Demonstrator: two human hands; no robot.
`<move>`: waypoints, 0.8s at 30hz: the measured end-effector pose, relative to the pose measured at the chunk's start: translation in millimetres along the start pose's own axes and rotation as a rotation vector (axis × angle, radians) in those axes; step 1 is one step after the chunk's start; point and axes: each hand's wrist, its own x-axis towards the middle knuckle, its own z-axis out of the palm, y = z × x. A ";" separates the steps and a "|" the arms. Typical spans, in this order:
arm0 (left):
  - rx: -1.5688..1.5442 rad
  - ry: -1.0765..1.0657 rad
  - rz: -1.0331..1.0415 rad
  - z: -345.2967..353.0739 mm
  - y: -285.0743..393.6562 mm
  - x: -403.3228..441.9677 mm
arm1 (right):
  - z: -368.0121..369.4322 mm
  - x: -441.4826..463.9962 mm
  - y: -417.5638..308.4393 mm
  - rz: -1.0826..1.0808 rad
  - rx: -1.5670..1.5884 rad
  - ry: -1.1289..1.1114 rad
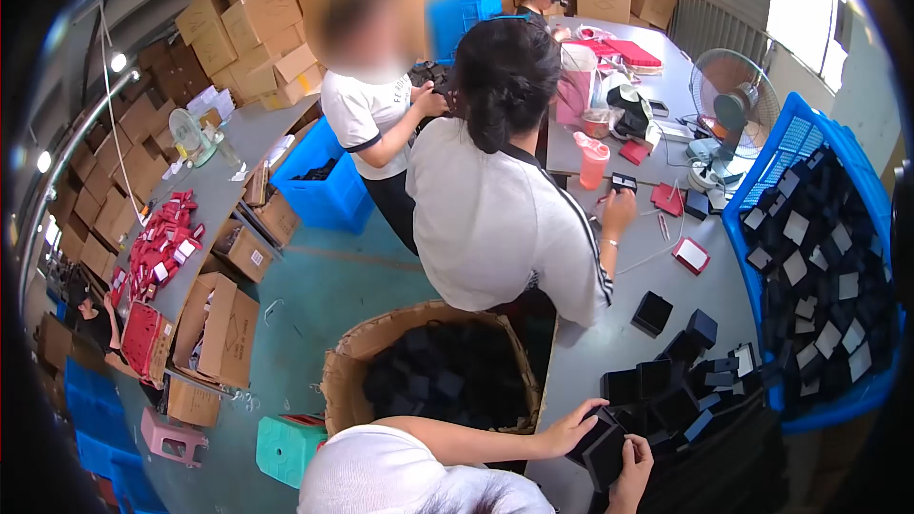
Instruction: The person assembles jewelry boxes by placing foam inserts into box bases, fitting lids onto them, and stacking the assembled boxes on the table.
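Observation:
A dark hinged-looking box [604, 455] is held up over the near edge of the table, its panels standing apart. My left hand [571, 428] grips its upper left side, with the fingers curled over the rim. At its right edge, my right hand [631, 476] has the thumb and fingers closed on the box. Just beyond my hands lies a heap of black boxes [657, 390], some showing pale inner faces. A lone black box [652, 313] sits a little farther along the grey table [609, 343].
A blue crate [743, 247] full of black boxes stands at right. A large carton [343, 385] of dark pieces is at left. A co-worker [505, 209] in white sits ahead, one hand by a small box; another stands beyond. A fan [733, 105] and pink bottle [593, 164] are farther back.

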 end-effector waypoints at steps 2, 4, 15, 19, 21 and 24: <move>-0.004 0.014 0.022 0.5 1.1 -7.4 | 0.7 -7.1 -3.4 0.013 0.049 -0.008; -0.004 0.020 0.043 -2.2 8.7 -11.3 | -0.6 -9.0 5.2 -0.012 0.124 -0.018; 0.038 -0.032 0.060 -7.1 -0.7 -39.1 | -1.2 -37.3 9.8 -0.031 0.074 -0.067; 0.090 -0.012 0.117 -2.7 -7.3 -44.6 | -3.9 -44.4 5.4 0.013 0.069 -0.063; 0.059 -0.062 0.012 -3.0 -2.8 -43.9 | -6.0 -42.2 8.6 0.003 0.058 -0.048; 0.004 -0.162 -0.184 -3.8 26.9 -46.1 | -11.2 -41.7 13.4 0.011 0.055 -0.011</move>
